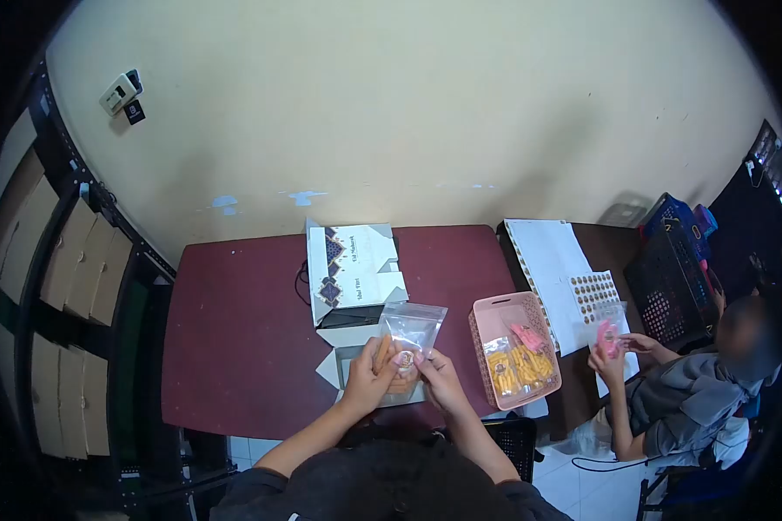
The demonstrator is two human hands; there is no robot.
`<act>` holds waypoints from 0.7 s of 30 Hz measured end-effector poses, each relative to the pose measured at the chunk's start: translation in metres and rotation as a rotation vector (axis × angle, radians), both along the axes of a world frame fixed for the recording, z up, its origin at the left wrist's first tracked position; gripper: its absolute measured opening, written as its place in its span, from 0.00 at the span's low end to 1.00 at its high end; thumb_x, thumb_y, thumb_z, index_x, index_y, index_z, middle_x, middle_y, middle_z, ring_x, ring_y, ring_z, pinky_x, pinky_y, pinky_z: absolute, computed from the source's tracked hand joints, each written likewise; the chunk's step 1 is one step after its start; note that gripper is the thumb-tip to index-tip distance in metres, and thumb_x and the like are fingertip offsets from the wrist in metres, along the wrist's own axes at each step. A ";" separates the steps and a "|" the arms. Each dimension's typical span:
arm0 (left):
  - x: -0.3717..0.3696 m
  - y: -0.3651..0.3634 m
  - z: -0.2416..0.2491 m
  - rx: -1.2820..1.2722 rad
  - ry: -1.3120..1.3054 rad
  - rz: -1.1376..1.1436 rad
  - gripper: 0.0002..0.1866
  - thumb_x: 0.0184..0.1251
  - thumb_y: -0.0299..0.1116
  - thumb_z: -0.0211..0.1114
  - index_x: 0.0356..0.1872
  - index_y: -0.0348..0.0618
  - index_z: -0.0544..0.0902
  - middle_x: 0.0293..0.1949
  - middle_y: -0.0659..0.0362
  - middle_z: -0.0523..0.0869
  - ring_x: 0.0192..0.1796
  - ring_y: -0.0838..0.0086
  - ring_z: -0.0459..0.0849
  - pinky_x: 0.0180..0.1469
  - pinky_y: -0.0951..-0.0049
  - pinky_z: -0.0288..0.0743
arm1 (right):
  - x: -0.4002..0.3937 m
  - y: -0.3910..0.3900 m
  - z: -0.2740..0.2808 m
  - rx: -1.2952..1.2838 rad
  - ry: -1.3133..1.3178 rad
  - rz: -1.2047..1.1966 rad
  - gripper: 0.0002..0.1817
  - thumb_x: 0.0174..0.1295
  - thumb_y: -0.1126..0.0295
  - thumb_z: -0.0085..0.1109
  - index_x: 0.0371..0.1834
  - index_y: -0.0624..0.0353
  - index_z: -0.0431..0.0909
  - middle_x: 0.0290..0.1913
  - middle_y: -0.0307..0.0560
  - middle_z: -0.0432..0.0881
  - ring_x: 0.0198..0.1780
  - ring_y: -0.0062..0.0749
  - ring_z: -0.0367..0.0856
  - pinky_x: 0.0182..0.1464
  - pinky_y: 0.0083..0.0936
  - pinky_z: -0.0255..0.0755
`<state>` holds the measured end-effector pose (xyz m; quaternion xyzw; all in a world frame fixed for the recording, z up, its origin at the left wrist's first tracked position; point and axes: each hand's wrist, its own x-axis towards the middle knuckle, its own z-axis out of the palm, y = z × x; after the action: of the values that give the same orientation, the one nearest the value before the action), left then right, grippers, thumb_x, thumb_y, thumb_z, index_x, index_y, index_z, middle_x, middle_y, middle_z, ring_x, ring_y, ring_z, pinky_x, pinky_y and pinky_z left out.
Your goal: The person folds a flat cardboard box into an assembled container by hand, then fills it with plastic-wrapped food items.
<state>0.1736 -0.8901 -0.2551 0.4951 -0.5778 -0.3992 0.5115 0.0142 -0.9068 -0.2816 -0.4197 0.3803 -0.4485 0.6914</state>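
Spread across the middle, a maroon table (235,339). Standing on it, opened out, a white box (369,260) with dark patterning. To the right, at the table's edge, a pink basket (499,321) with clear packs (501,369) of yellow sticks inside. Above the box's open near part, a clear pouch (411,339). Looks light, soft and probably slippery, with likely brittle contents; best taken by the sides without squeezing, or by the flat upper strip. Clasped at the left by the left hand (367,382), with fingers curled around; pinched at the right by the right hand (444,382), with thumb in front. See-through and shiny above, filled below with orange-brown pieces (400,380); marked in front with a small round sticker (404,358). Cannot tell whether sealed.
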 end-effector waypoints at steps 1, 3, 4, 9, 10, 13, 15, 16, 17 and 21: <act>0.000 0.000 0.002 0.033 0.043 0.012 0.17 0.69 0.41 0.55 0.44 0.34 0.72 0.33 0.52 0.80 0.38 0.77 0.78 0.39 0.72 0.72 | -0.001 0.000 0.001 0.002 0.001 0.000 0.16 0.68 0.66 0.49 0.52 0.65 0.74 0.46 0.46 0.80 0.48 0.25 0.77 0.53 0.24 0.70; -0.002 -0.001 -0.010 0.074 0.228 0.009 0.18 0.71 0.43 0.53 0.44 0.35 0.71 0.33 0.54 0.79 0.37 0.78 0.77 0.40 0.73 0.71 | -0.001 -0.001 0.006 0.070 -0.185 -0.044 0.17 0.69 0.65 0.48 0.53 0.66 0.73 0.47 0.46 0.79 0.47 0.25 0.77 0.52 0.24 0.70; -0.001 0.000 -0.012 0.009 0.267 -0.001 0.18 0.71 0.44 0.51 0.44 0.35 0.71 0.33 0.55 0.79 0.37 0.78 0.76 0.40 0.74 0.71 | 0.000 -0.001 0.011 0.066 -0.185 -0.044 0.17 0.69 0.65 0.48 0.53 0.66 0.73 0.47 0.46 0.79 0.47 0.25 0.77 0.52 0.24 0.70; -0.002 0.003 -0.003 0.021 0.012 -0.038 0.20 0.72 0.45 0.49 0.47 0.35 0.71 0.35 0.53 0.79 0.39 0.78 0.77 0.40 0.75 0.71 | 0.002 0.001 0.028 -0.150 0.044 -0.034 0.20 0.59 0.75 0.59 0.55 0.65 0.69 0.47 0.45 0.78 0.51 0.26 0.76 0.55 0.25 0.69; -0.001 0.003 -0.005 0.052 0.184 -0.111 0.19 0.72 0.44 0.50 0.49 0.35 0.71 0.35 0.51 0.79 0.40 0.75 0.78 0.42 0.73 0.71 | -0.001 -0.003 0.031 -0.141 -0.020 -0.118 0.20 0.59 0.75 0.59 0.54 0.65 0.70 0.47 0.46 0.79 0.50 0.26 0.76 0.55 0.25 0.69; 0.006 0.004 -0.007 0.015 0.081 -0.206 0.18 0.72 0.42 0.50 0.50 0.36 0.71 0.36 0.51 0.79 0.42 0.71 0.79 0.46 0.70 0.71 | -0.009 -0.008 0.034 -0.115 -0.097 -0.299 0.12 0.57 0.77 0.61 0.45 0.66 0.77 0.41 0.42 0.81 0.44 0.24 0.78 0.51 0.23 0.70; 0.004 0.002 -0.003 -0.007 0.069 -0.203 0.16 0.70 0.38 0.54 0.49 0.36 0.71 0.37 0.53 0.79 0.42 0.68 0.78 0.49 0.68 0.70 | -0.012 -0.007 0.032 -0.216 0.038 -0.247 0.07 0.58 0.75 0.62 0.38 0.66 0.81 0.36 0.41 0.82 0.41 0.22 0.78 0.47 0.21 0.70; 0.004 -0.001 -0.001 -0.085 0.059 -0.193 0.16 0.68 0.37 0.57 0.49 0.36 0.71 0.37 0.53 0.79 0.42 0.68 0.79 0.48 0.69 0.70 | -0.010 -0.005 0.031 -0.214 0.036 -0.245 0.07 0.58 0.75 0.62 0.38 0.66 0.81 0.36 0.41 0.82 0.41 0.22 0.78 0.47 0.21 0.70; 0.004 -0.003 0.001 -0.164 0.050 -0.185 0.17 0.66 0.36 0.60 0.49 0.36 0.71 0.38 0.54 0.79 0.42 0.68 0.79 0.47 0.69 0.70 | -0.007 -0.002 0.031 -0.230 0.085 -0.215 0.07 0.58 0.74 0.61 0.37 0.65 0.81 0.36 0.41 0.82 0.40 0.21 0.78 0.46 0.20 0.69; 0.021 -0.010 -0.006 0.012 0.128 -0.183 0.11 0.60 0.32 0.64 0.39 0.36 0.78 0.35 0.54 0.81 0.44 0.73 0.78 0.45 0.73 0.71 | -0.010 0.005 0.033 -0.235 0.172 -0.075 0.08 0.60 0.72 0.60 0.37 0.67 0.80 0.36 0.42 0.82 0.40 0.20 0.77 0.45 0.18 0.69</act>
<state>0.1944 -0.9005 -0.2615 0.4169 -0.5840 -0.4787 0.5058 0.0044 -0.9020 -0.2485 -0.5201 0.3988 -0.4777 0.5850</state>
